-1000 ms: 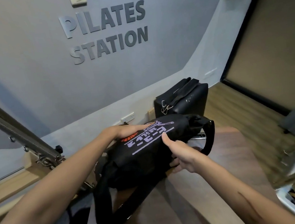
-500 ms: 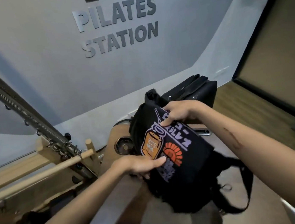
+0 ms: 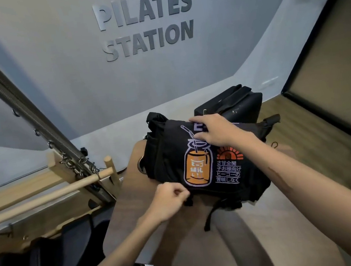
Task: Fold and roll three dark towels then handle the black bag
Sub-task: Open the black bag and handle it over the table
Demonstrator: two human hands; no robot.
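Black bag [image 3: 198, 163] lies printed side up on the brown worktop [image 3: 259, 233]. Your right hand [image 3: 214, 131] presses flat on its far edge, fingers spread; your left hand [image 3: 167, 200] is pinched shut on the near edge.

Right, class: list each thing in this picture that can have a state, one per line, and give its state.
black bag: lying flat on the wooden surface, printed side up, strap trailing off its near edge.
right hand: flat on the bag's far edge, pressing it down.
left hand: pinching something small at the bag's near edge; what it is cannot be told.
black box: upright on the floor behind the bag.
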